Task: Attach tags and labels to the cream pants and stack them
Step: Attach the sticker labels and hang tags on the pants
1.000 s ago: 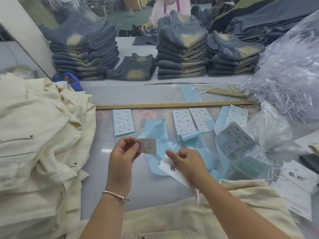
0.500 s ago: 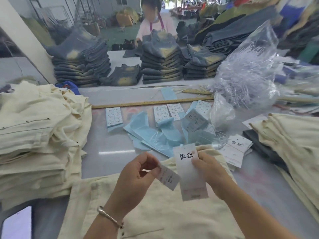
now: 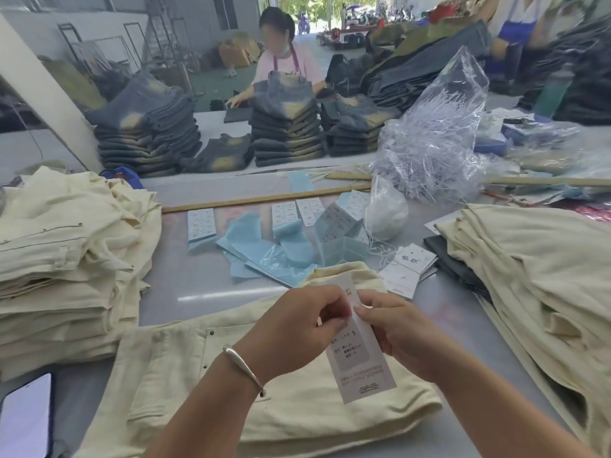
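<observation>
A folded pair of cream pants (image 3: 205, 385) lies flat on the table right in front of me. Above it, both hands meet on a long white hang tag (image 3: 362, 368) printed with small text and an S. My left hand (image 3: 297, 328) pinches its upper part from the left, and my right hand (image 3: 393, 328) pinches it from the right. The small sticker label is hidden between my fingers. A tall stack of cream pants (image 3: 66, 259) stands at the left, another pile of cream pants (image 3: 535, 285) at the right.
Sticker sheets (image 3: 201, 224) and blue backing paper (image 3: 264, 256) lie mid-table behind a wooden ruler (image 3: 264, 198). More hang tags (image 3: 406, 269) sit right of them, beside a plastic bag of tag pins (image 3: 433, 150). A phone (image 3: 24, 418) lies bottom left. A person works behind denim stacks (image 3: 284, 127).
My hands have come together: the left hand brought the small label onto the hang tag, which is now turned to its printed side. My view has risen and pulled back over the pants.
</observation>
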`<state>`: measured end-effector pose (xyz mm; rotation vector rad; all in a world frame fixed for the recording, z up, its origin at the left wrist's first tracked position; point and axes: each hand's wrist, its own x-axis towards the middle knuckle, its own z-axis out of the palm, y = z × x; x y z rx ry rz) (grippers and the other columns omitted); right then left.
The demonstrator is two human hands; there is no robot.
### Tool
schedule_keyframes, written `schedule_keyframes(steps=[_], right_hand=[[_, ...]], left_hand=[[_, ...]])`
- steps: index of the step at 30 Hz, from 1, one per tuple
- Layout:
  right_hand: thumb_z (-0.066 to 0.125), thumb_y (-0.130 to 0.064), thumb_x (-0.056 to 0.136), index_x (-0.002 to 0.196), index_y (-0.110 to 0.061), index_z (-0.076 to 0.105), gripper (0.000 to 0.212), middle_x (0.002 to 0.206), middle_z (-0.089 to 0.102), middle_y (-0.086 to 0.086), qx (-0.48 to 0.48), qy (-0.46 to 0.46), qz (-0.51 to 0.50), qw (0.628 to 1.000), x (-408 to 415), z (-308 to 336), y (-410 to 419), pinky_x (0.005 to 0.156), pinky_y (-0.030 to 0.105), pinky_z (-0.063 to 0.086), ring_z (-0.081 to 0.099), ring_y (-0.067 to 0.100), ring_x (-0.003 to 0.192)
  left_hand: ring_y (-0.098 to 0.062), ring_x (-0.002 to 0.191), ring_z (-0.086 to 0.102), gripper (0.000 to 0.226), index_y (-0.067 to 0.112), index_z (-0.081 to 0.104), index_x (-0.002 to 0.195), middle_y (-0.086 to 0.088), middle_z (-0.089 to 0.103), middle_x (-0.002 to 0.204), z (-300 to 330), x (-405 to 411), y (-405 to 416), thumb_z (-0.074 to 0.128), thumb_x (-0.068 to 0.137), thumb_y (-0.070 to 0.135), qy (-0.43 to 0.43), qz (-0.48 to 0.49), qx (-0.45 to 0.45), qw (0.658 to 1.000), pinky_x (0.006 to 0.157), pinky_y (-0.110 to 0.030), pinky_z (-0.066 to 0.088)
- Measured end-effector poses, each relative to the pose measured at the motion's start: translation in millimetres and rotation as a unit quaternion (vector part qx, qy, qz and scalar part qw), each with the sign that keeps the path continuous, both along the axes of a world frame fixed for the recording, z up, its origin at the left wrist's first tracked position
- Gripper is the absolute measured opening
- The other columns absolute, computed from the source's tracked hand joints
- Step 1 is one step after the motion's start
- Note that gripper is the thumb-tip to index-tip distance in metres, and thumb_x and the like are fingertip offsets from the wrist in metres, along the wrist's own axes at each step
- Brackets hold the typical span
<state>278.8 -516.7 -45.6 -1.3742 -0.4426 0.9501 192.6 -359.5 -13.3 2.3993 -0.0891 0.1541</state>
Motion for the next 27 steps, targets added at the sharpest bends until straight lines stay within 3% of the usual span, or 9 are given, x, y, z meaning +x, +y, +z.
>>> schedule_keyframes(steps=[7,12,16,18,20,22,24,27], right_hand=[[0.043,-0.012,0.100,0.104,-0.012,0.072,0.030,0.093,0.071,0.010,0.052,0.056,0.006,0.997,0,4,-10,0.065,0.026,0.054,0.067,0.019,0.080],[0.047,-0.033,0.095,0.105,-0.014,0.074,0.035,0.097,0.073,0.015,0.074,0.102,-0.001,0.992,-1,7,-10,0.065,0.031,0.057,0.071,0.024,0.081],[0.057,-0.038,0.088,0.124,-0.007,0.059,0.048,0.106,0.068,0.023,0.109,0.111,-0.005,0.988,0,12,-11,0.074,0.042,0.056,0.068,0.029,0.082],[0.059,-0.038,0.086,0.125,-0.003,0.057,0.052,0.107,0.066,0.025,0.120,0.100,-0.008,0.988,1,16,-12,0.075,0.043,0.055,0.067,0.030,0.084],[0.060,-0.038,0.084,0.123,0.001,0.056,0.056,0.107,0.064,0.027,0.119,0.089,-0.020,0.989,3,20,-13,0.073,0.042,0.052,0.065,0.032,0.085],[0.060,-0.035,0.085,0.115,0.000,0.064,0.046,0.103,0.066,0.025,0.126,0.083,-0.023,0.988,2,22,-13,0.070,0.037,0.052,0.066,0.029,0.082],[0.065,-0.026,0.087,0.109,-0.002,0.068,0.033,0.102,0.067,0.022,0.132,0.072,-0.013,0.989,0,22,-13,0.071,0.035,0.052,0.066,0.027,0.082],[0.070,-0.015,0.081,0.114,0.001,0.064,0.037,0.105,0.067,0.022,0.132,0.044,-0.016,0.990,-1,19,-10,0.072,0.035,0.053,0.065,0.027,0.085]], left_hand=[[-0.004,0.073,0.056,0.009,0.022,0.061,0.081,0.011,0.064,0.076,8,4,-14,0.066,0.084,0.014,-0.014,0.006,0.018,1.000,0.063,-0.010,0.039],[-0.008,0.075,0.055,0.014,0.028,0.055,0.080,0.011,0.062,0.079,8,4,-20,0.068,0.081,0.024,-0.014,0.033,0.071,0.997,0.069,-0.030,0.048],[-0.003,0.078,0.044,0.027,0.035,0.047,0.085,0.018,0.050,0.084,7,6,-23,0.071,0.078,0.028,-0.056,0.030,0.112,0.992,0.069,-0.021,0.038],[-0.002,0.085,0.045,0.029,0.033,0.052,0.096,0.019,0.046,0.091,6,8,-25,0.073,0.077,0.034,-0.076,0.032,0.121,0.989,0.072,-0.019,0.037],[-0.004,0.098,0.047,0.042,0.033,0.056,0.113,0.018,0.047,0.107,5,9,-25,0.075,0.076,0.041,-0.084,0.038,0.137,0.986,0.082,-0.020,0.040],[-0.006,0.107,0.044,0.058,0.037,0.053,0.127,0.017,0.048,0.119,5,10,-23,0.075,0.074,0.047,-0.092,0.045,0.142,0.985,0.092,-0.022,0.038],[-0.008,0.107,0.039,0.075,0.040,0.042,0.139,0.017,0.052,0.119,6,11,-19,0.075,0.072,0.050,-0.094,0.055,0.133,0.985,0.097,-0.024,0.035],[-0.005,0.113,0.033,0.093,0.040,0.025,0.144,0.015,0.043,0.123,2,11,-15,0.079,0.068,0.045,-0.118,0.092,0.089,0.985,0.101,-0.025,0.031]])
